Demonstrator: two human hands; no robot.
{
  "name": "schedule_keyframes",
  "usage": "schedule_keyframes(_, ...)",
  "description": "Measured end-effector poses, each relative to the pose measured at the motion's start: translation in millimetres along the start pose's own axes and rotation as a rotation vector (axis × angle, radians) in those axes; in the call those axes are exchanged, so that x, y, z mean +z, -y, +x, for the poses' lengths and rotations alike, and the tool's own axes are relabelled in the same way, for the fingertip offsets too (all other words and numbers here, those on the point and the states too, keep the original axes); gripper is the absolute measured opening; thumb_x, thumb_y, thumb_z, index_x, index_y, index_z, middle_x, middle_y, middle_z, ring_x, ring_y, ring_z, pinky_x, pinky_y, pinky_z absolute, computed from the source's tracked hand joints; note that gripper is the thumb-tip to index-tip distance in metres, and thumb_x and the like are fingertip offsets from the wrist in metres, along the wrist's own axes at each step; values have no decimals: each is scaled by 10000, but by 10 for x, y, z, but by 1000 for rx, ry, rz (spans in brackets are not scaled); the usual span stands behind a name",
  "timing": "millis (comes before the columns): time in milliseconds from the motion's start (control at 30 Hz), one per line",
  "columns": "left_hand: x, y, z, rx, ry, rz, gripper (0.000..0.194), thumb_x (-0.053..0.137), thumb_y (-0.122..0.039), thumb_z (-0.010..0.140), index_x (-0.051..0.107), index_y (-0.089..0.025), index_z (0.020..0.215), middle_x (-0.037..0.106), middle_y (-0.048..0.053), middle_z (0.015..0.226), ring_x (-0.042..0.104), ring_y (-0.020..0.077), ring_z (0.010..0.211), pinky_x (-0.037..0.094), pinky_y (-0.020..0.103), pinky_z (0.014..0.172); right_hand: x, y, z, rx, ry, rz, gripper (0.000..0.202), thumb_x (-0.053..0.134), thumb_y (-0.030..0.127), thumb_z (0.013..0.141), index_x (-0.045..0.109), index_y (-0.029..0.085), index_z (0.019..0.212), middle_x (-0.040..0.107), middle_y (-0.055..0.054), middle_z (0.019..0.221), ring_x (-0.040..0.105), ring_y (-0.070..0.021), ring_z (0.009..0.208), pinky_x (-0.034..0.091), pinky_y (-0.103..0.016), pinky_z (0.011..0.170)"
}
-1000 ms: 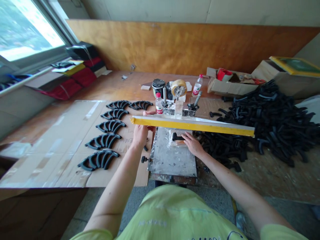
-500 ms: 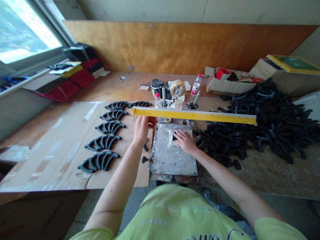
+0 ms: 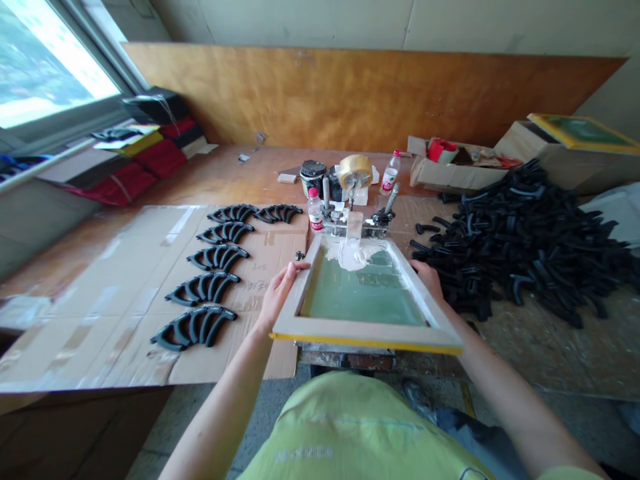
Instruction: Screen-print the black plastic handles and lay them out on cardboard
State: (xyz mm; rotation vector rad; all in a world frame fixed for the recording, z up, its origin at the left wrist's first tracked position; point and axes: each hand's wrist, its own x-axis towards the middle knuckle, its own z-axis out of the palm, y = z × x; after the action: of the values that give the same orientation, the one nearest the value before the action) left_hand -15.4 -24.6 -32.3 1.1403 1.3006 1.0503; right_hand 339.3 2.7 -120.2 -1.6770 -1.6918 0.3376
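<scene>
A screen printing frame (image 3: 367, 331) with green mesh lies low over the press base (image 3: 345, 357), its near edge tilted slightly up. At the mesh's far end sits a pool of white ink (image 3: 350, 257), with a pale squeegee (image 3: 354, 230) standing in it. My left hand (image 3: 281, 290) grips the frame's left side, its thumb side along the edge. On the opposite side my right hand (image 3: 429, 280) is closed at the frame's edge, its fingers partly hidden. The plate under the frame, and the black piece on it, are covered from view.
Fans of black curved pieces (image 3: 197, 327) lie on cardboard (image 3: 115, 287) at left. A large heap of similar black pieces (image 3: 520, 247) fills the right. Behind the press stand ink tubs (image 3: 313, 179), bottles (image 3: 390, 175) and a tape roll (image 3: 355, 172). An open carton (image 3: 445, 175) is at back right.
The frame has swung down from its raised, edge-on position over the press plate. My right hand has left the black piece on the plate and moved to the frame's right side.
</scene>
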Motion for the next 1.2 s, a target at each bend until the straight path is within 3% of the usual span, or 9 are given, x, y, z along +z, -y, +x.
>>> schedule_keyframes(100,-40,446,-62,-138,46,29,636,575,-620,782,615,-183,1241,602,-7,663,517,125,527,381,221,473,19,188,387,-109,-79,-40,337,546,221,869,648,147,1181,673,-84,1169,645,-215,1026,515,-338,925)
schedule_keyframes(200,-24,857,-13,-150,45,36,789,629,-562,766,408,-220,1441,637,-2,748,572,145,616,434,233,550,287,598,733,-338,-64,-159,572,671,165,785,518,149,1336,512,-140,1375,482,-279,1250,407,-427,1057)
schedule_keyframes(267,-9,1059,41,-145,27,58,823,619,-544,780,329,-227,1481,648,0,774,585,151,642,448,243,583,496,832,884,-423,18,-256,580,691,145,765,516,145,1318,524,-156,1329,464,-292,1234,393,-443,1051)
schedule_keyframes(400,-5,1280,101,-116,20,92,756,579,-546,809,370,-216,1457,655,10,813,592,157,677,453,252,615,711,974,1002,-402,233,-394,231,641,175,815,628,158,1045,640,-115,1049,559,-251,1034,455,-350,892)
schedule_keyframes(500,-10,1327,99,-120,18,103,715,565,-551,816,417,-214,1429,656,13,826,598,168,711,455,261,644,677,908,1000,-302,369,-453,128,637,262,829,642,171,918,672,-84,950,604,-220,905,449,-293,795)
schedule_keyframes(633,-5,1304,79,-136,-3,138,659,552,-546,825,470,-222,1393,657,16,834,601,183,769,451,267,682,646,866,872,-243,287,-534,123,576,240,855,640,162,924,677,-122,970,596,-240,933,432,-306,805)
schedule_keyframes(867,-8,1272,71,-160,17,142,662,529,-559,837,459,-216,1399,665,35,873,601,187,768,452,272,660,585,908,252,-621,428,-440,166,499,81,809,634,165,859,633,-98,877,535,-239,922,422,-323,788)
schedule_keyframes(1033,9,1280,78,-135,-11,143,661,546,-555,826,483,-210,1387,676,46,900,620,199,827,473,279,691,353,884,241,-774,585,-289,133,526,102,819,627,185,839,618,-55,840,537,-205,869,418,-291,749)
schedule_keyframes(1200,25,1215,64,-161,-61,104,675,610,-559,767,543,-197,1333,676,31,791,622,192,702,475,279,621,473,884,259,-631,377,-273,181,495,65,822,632,178,855,618,-81,899,534,-231,931,434,-320,781)
